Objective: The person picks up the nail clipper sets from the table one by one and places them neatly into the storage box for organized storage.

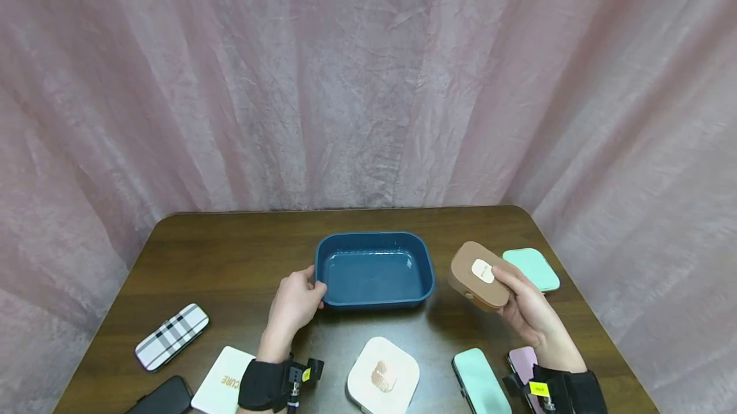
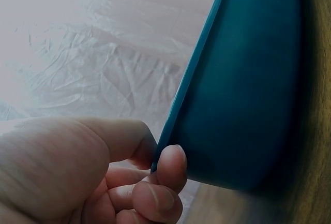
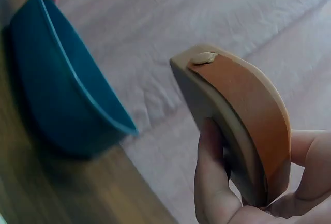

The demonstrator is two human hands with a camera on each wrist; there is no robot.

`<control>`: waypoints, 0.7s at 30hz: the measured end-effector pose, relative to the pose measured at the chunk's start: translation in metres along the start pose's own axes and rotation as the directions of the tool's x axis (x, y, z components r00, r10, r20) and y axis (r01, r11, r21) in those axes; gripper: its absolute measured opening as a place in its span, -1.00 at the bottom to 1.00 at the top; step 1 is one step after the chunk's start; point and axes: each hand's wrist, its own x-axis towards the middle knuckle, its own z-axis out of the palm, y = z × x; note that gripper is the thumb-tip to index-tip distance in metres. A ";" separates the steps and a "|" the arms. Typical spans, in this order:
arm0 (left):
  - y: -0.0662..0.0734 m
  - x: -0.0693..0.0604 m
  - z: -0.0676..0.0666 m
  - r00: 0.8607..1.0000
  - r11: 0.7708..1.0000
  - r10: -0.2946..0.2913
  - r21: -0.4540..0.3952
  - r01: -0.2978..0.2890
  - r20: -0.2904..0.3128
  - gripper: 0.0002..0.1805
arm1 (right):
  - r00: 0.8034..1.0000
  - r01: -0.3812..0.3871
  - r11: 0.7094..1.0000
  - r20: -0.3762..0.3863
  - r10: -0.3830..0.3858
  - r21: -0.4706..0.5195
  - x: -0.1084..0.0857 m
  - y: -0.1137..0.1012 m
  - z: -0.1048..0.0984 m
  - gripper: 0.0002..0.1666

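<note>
A blue rectangular bin (image 1: 374, 273) stands on the table, its inside bare in the head view. At its left end my left hand (image 1: 295, 302) pinches the rim between thumb and fingers; the left wrist view shows the fingertips on the rim of the bin (image 2: 238, 89). To the right of the bin, my right hand (image 1: 532, 315) grips a tan case (image 1: 475, 265) with a white label, held above the table. In the right wrist view the case (image 3: 248, 105) shows an orange-brown side and a small clasp, with thumb and fingers on opposite sides.
A mint case (image 1: 531, 268) lies behind my right hand. Nearer the front are a plaid case (image 1: 172, 337), a black case (image 1: 164, 398), a white booklet-like item (image 1: 221, 381), a white square case (image 1: 384, 375), another mint case (image 1: 482, 383) and a lilac case (image 1: 523, 363). A pink curtain (image 1: 368, 81) hangs behind the table.
</note>
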 end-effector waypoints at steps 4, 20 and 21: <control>0.000 0.000 -0.001 1.000 1.000 -0.003 0.001 0.003 -0.003 -0.38 | 1.000 -0.016 1.000 -0.001 0.016 0.000 0.009 -0.001 0.023 -0.51; -0.001 0.001 0.001 1.000 1.000 -0.004 0.010 0.004 -0.004 -0.39 | 0.993 -0.112 0.988 0.036 0.108 0.105 0.042 0.014 0.105 -0.27; -0.001 0.001 0.001 1.000 1.000 -0.004 0.009 0.004 -0.004 -0.39 | 0.994 -0.110 0.989 0.035 0.107 0.101 0.044 0.016 0.109 -0.29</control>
